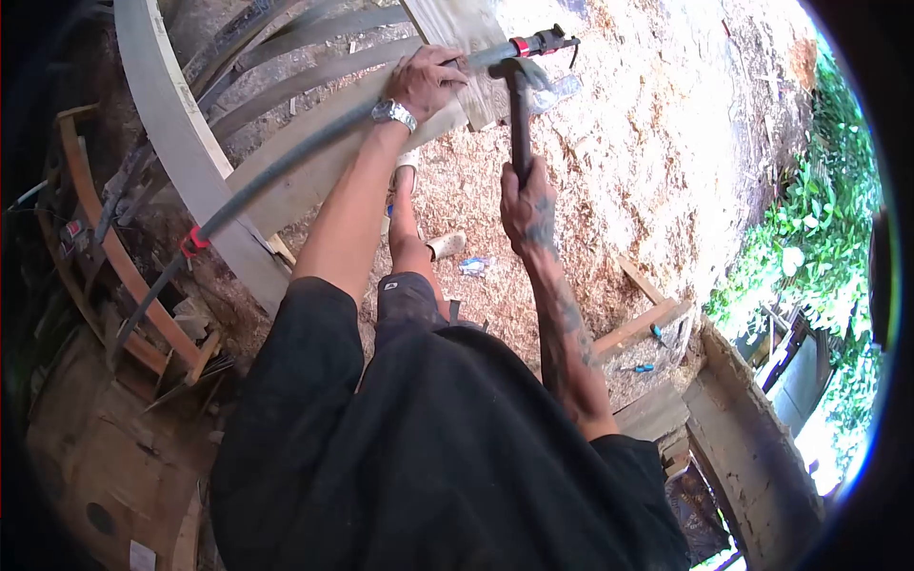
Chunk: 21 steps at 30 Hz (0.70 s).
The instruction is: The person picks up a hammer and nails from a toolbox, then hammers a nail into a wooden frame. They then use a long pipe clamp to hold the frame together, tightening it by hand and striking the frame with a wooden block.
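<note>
My left hand (426, 81), with a metal watch on its wrist, lies over the grey pipe of a long bar clamp (295, 157). Its fingers are bent around the pipe near the joint of two boards; their undersides are hidden. The clamp has red parts at both ends and runs across a curved wooden frame (181, 105). In my right hand (528, 205) is a hammer (521, 119), gripped low on its dark handle. The hammer head is up beside a pale upright board (460, 38), close to the clamp's far end; contact cannot be told.
Wood shavings (609, 171) cover the ground. A clear plastic bottle (562, 92) lies beyond the hammer. Curved wooden pieces (114, 247) stand at left. Lower right are a timber offcut (633, 328), blue-handled tools (644, 368) and a long wooden beam (752, 428).
</note>
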Available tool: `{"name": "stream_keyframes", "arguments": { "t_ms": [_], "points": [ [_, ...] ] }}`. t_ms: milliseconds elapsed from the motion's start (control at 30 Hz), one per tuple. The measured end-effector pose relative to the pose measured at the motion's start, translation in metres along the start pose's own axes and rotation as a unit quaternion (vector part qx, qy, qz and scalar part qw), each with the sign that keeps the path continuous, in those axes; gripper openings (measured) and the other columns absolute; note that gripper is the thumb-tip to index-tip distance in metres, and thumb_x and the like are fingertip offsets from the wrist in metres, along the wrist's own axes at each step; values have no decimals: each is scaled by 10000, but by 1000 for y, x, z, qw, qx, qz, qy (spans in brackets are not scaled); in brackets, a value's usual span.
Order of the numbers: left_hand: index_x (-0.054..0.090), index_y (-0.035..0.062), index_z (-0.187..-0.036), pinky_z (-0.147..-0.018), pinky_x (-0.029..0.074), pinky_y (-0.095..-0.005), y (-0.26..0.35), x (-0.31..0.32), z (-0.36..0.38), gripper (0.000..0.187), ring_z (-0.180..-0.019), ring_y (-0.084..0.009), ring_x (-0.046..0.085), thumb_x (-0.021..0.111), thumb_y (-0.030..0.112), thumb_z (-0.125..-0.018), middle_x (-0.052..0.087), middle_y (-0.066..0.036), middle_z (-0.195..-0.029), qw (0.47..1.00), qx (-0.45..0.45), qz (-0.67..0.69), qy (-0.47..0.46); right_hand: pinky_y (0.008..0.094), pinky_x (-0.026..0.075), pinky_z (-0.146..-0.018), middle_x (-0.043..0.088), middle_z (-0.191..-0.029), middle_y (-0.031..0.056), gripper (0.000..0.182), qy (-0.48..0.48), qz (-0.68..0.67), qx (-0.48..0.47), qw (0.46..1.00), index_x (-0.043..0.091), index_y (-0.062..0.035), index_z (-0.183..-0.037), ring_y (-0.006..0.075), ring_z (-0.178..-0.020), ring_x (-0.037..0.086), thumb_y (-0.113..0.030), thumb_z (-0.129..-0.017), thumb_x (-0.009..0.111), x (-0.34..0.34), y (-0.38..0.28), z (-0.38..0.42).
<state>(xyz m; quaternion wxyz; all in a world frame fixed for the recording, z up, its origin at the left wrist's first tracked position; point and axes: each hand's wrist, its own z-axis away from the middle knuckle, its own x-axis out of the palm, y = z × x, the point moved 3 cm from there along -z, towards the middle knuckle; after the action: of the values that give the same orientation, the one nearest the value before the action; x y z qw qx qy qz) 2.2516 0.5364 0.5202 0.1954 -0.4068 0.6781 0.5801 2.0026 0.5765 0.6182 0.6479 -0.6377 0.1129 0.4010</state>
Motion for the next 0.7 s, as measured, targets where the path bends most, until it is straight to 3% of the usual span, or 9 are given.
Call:
{"name": "stream_keyframes", "arguments": {
  "t_ms": [67, 233, 367, 467, 600, 700],
  "points": [
    [814, 261, -942, -1044, 476, -402, 3, -3, 3, 146, -1253, -217, 585, 794, 242, -799, 673, 33, -1318, 1000, 2, -9, 2, 401, 465, -495, 600, -658, 142, 208, 41, -7, -13, 999, 525, -27, -1095, 270, -520, 608, -182, -987, 613, -14, -17, 9],
    [812, 272, -908, -1033, 463, -419, 8, -3, 2, 104, -1231, -207, 588, 777, 270, -810, 687, 43, -1280, 999, 18, -26, 30, 402, 473, -516, 587, -657, 140, 226, 102, -38, -72, 992, 533, -41, -1133, 261, -533, 613, -152, -970, 643, -18, -32, 25],
    [813, 216, -929, -1037, 476, -413, 14, -9, 0, 135, -1235, -234, 592, 758, 234, -807, 685, 7, -1292, 999, 25, -18, 35, 405, 481, -535, 594, -670, 164, 228, 46, -46, -45, 997, 539, -35, -1128, 297, -545, 622, -150, -963, 646, -3, -10, 21],
    [818, 237, -922, -1031, 474, -414, 10, -3, 1, 138, -1223, -217, 593, 745, 243, -804, 689, 14, -1279, 999, 23, -9, 46, 365, 423, -470, 570, -641, 83, 159, 51, -34, -54, 997, 550, -32, -1036, 170, -500, 550, -166, -987, 619, 1, -2, 19],
    [822, 230, -921, -1049, 470, -412, 10, -2, 2, 145, -1229, -225, 593, 754, 249, -795, 689, 5, -1288, 999, 14, -9, 48, 374, 436, -477, 577, -649, 89, 166, 19, -47, -15, 999, 542, -28, -1067, 184, -507, 561, -153, -983, 611, 1, -2, 15],
    [824, 225, -916, -1051, 471, -409, 11, 0, 0, 146, -1225, -228, 597, 757, 251, -789, 692, 3, -1284, 998, 21, -10, 55, 404, 484, -536, 606, -667, 170, 231, 12, -51, -12, 999, 532, -28, -1134, 284, -559, 635, -141, -961, 635, -2, -12, 9]
  ]
}}
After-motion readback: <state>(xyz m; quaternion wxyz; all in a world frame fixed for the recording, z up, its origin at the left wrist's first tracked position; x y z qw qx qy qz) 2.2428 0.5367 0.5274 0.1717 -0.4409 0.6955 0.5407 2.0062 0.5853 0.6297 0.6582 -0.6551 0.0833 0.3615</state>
